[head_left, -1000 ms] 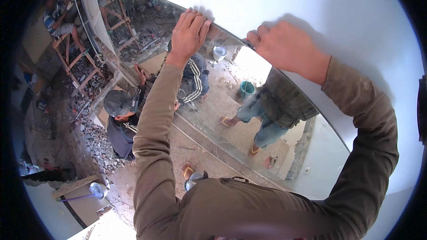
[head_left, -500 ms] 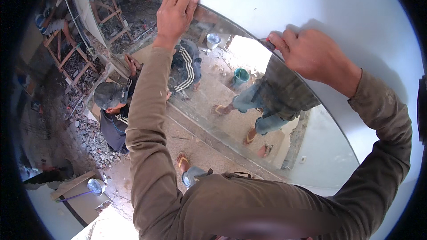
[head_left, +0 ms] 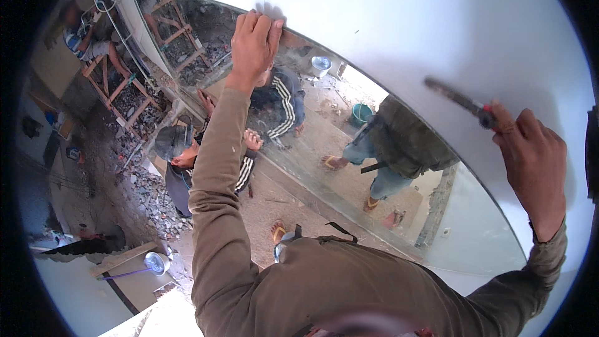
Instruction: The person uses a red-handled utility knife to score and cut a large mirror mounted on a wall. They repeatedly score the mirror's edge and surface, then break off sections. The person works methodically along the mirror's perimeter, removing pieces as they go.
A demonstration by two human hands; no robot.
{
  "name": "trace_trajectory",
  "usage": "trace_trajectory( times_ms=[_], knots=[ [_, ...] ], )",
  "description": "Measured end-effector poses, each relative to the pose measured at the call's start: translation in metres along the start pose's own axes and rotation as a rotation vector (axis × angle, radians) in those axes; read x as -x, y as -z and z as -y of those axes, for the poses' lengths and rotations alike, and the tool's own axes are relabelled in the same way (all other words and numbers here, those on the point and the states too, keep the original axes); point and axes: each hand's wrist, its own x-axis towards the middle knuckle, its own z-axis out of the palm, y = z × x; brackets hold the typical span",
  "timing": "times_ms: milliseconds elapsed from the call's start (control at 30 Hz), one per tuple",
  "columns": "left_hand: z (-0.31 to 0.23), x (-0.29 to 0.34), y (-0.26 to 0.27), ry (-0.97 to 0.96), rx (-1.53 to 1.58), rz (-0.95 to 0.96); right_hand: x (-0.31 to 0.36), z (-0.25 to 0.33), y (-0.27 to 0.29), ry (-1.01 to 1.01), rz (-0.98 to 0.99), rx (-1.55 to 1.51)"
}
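Observation:
A large mirror (head_left: 483,234) stands against the white wall (head_left: 387,6), its long upper edge running from top left to lower right. My left hand (head_left: 253,50) is closed over that edge, fingers hooked on top. Away from the mirror, in front of the wall, my right hand (head_left: 533,165) grips a long dark hand tool (head_left: 452,97) with red near my fingers. The tool is blurred by motion and its exact kind cannot be made out; its far end points up and left.
A co-worker in a dark cap (head_left: 175,143) crouches left of my arm, one hand (head_left: 253,140) at the mirror's lower edge. Another person sits on a wooden trestle (head_left: 118,97) at far left. Rubble (head_left: 159,206) covers the floor; a bucket (head_left: 159,264) stands at lower left.
My right hand has left the mirror's upper edge and swung right and down with the tool, which now shows at full length. My left hand keeps its hold. The whole view has shifted somewhat.

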Motion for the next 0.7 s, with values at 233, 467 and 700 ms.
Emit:
trace_trajectory(
  times_ms=[233, 467, 700],
  knots=[
    [-0.039, 0.007, 0.012, -0.047, 0.092, 0.040, 0.076, 0.038, -0.080, -0.635, -0.278, -0.534],
    [-0.192, 0.036, -0.008, -0.288, 0.509, 0.067, 0.134, 0.102, -0.148, -0.968, -0.477, -0.435],
    [-0.237, 0.028, 0.006, -0.324, 0.352, 0.108, 0.148, 0.124, -0.177, -0.836, -0.408, -0.294]
  ],
)
